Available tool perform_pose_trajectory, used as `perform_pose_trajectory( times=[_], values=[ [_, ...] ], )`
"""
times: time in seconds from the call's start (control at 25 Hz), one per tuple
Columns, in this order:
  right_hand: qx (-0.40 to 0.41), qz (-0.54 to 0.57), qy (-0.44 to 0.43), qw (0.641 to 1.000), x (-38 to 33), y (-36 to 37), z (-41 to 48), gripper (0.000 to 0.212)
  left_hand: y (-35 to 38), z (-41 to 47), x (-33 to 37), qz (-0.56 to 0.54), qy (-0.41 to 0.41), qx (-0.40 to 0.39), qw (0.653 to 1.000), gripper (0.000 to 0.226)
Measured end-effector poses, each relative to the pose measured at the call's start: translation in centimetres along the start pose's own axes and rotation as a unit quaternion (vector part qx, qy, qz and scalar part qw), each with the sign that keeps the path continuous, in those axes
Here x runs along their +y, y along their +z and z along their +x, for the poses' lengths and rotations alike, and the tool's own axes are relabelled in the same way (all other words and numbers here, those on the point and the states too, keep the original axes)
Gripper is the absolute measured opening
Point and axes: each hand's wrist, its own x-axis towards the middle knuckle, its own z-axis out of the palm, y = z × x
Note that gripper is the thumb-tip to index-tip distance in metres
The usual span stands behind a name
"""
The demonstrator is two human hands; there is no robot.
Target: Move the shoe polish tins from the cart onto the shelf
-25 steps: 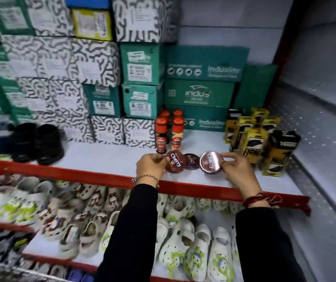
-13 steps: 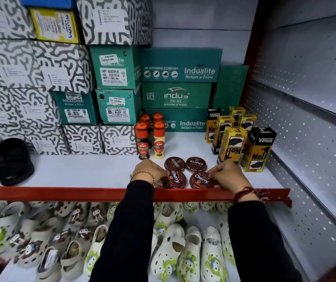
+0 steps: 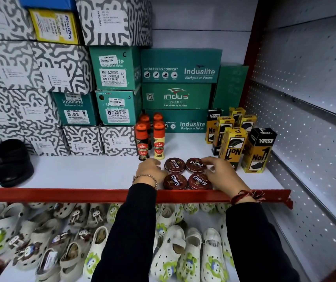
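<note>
I see four shoe polish tins [image 3: 187, 174] lying flat on the white shelf [image 3: 81, 171], set in a two-by-two square just behind its red front lip [image 3: 61, 195]. Taking that square as my landmark: the near-left tin [image 3: 175, 181] and near-right tin [image 3: 200, 181] sit side by side, touching or nearly so, with the far-left tin [image 3: 174, 165] and far-right tin [image 3: 195, 165] directly behind them. All show dark brown lids with white "Cherry" lettering.

My left hand [image 3: 149, 169] rests on the shelf just left of the square, fingers curled loosely beside the two left tins; I cannot tell whether it touches them, and it grips nothing. My right hand [image 3: 223, 174] lies on the right of the square, fingers spread and relaxed, fingertips reaching over the far-right tin's edge, not closed around it.

Just behind the square stand the Kiwi polish bottles [image 3: 149, 137]. Behind and to the right of it stand the yellow and black Venus boxes [image 3: 242, 139]. Well behind are stacked green shoe boxes [image 3: 179, 84]. Far to the left sit black shoes [image 3: 6, 161].
</note>
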Motion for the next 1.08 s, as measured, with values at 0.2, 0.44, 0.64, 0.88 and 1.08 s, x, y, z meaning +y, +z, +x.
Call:
perform_pose_trajectory(
  times=[0.2,0.44,0.64,0.88,1.08],
  values=[
    [-0.087,-0.079,-0.032,0.993,-0.5,1.0,0.7,0.057,1.3,-0.8,0.3,0.068,0.154,-0.083,0.982,0.053],
    [-0.085,-0.064,-0.035,0.994,0.4,1.0,0.8,0.055,1.7,-0.4,-0.5,0.089,0.165,-0.072,0.98,0.05],
    [-0.086,-0.042,-0.053,0.994,0.7,1.1,0.5,0.047,2.3,-0.3,-1.1,0.072,0.171,-0.081,0.979,0.049],
    [-0.081,-0.046,-0.066,0.993,0.6,1.2,0.4,0.046,2.4,-0.4,-0.9,0.087,0.182,-0.073,0.977,0.047],
    [-0.029,-0.01,-0.08,0.996,-0.1,0.9,-0.1,0.042,1.8,-1.0,-0.2,0.069,0.22,-0.014,0.973,0.045]
  ],
)
